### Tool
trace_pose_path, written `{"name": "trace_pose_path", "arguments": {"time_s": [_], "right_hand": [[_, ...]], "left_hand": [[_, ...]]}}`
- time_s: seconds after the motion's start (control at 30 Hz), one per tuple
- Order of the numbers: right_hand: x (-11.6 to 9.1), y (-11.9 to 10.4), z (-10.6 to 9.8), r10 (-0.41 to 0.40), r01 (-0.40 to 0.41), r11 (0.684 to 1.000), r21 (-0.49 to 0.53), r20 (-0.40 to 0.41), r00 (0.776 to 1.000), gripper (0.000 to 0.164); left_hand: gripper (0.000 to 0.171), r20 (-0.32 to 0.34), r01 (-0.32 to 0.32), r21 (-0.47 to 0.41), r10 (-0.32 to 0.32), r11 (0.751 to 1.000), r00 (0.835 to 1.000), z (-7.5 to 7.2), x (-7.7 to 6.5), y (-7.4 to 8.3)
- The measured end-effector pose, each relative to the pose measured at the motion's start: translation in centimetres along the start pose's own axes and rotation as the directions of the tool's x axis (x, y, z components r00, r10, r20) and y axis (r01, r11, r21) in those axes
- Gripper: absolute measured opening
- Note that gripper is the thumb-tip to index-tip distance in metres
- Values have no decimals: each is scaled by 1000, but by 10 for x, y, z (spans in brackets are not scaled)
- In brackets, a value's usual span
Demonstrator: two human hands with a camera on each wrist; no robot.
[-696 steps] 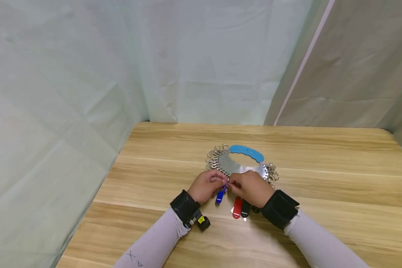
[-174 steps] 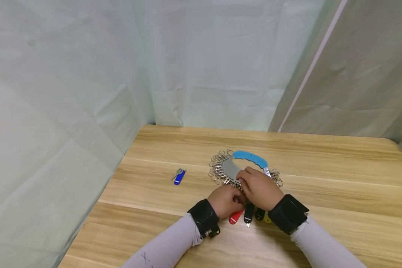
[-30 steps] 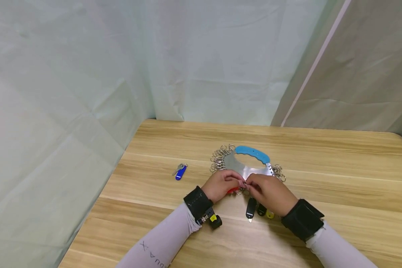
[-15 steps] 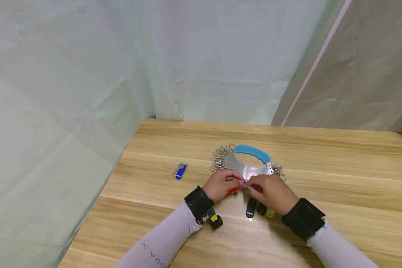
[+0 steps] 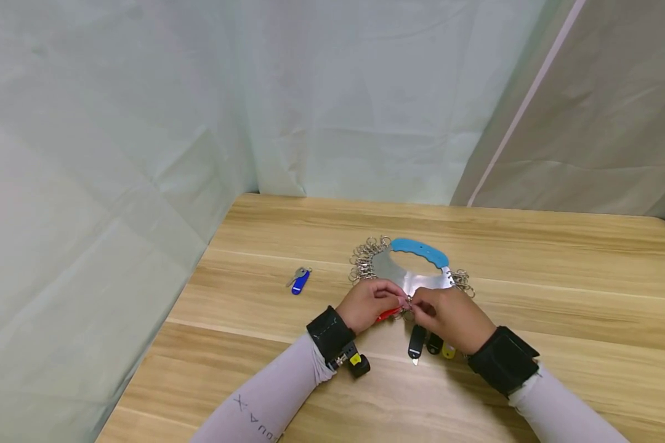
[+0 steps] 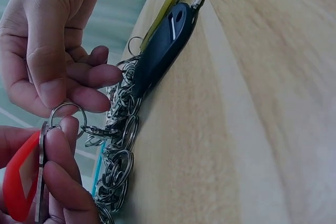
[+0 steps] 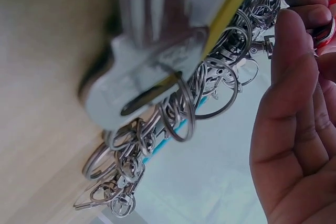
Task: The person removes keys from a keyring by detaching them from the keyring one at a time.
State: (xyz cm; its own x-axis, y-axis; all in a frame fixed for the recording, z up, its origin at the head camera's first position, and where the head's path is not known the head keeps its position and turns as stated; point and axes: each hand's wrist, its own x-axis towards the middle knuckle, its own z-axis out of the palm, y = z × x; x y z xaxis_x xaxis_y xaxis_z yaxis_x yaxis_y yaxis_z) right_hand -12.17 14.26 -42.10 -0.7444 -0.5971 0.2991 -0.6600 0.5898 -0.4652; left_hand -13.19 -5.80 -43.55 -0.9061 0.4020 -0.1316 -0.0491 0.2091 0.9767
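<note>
Head view: my left hand (image 5: 370, 304) and right hand (image 5: 449, 317) meet over the near rim of the key holder (image 5: 415, 278), a metal plate with a blue handle (image 5: 419, 251) that lies near the middle of the table (image 5: 560, 295), a little closer to the far edge than to the near one. My left fingers are curled round a red key tag (image 5: 386, 314) and pinch it. My right thumb and forefinger pinch a split ring (image 6: 67, 116), which the left wrist view shows just above the red tag and touching the key pinched with it. That ring hangs off a small clasp on the holder's rim.

Just by my right hand, toward the near edge, a black key tag (image 5: 416, 342) lies on the wood with its key tip pointing at me; another dark tag (image 5: 434, 344) and a yellow tag (image 5: 447, 352) lie just beside it, partly under my wrist. Loose rings and clasps (image 5: 364, 261) crowd the holder's left rim, and more sit at its right end.

A blue key tag (image 5: 300, 282) with a key lies by itself well to the left of the holder, toward the table's left edge.
</note>
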Motion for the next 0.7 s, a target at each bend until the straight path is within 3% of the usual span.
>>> {"name": "trace_pose_path", "arguments": {"time_s": [0.7], "right_hand": [[1, -1, 2, 34, -35, 999, -14, -9, 999, 5]], "left_hand": [[8, 13, -35, -87, 36, 996, 999, 2, 0, 0]]}}
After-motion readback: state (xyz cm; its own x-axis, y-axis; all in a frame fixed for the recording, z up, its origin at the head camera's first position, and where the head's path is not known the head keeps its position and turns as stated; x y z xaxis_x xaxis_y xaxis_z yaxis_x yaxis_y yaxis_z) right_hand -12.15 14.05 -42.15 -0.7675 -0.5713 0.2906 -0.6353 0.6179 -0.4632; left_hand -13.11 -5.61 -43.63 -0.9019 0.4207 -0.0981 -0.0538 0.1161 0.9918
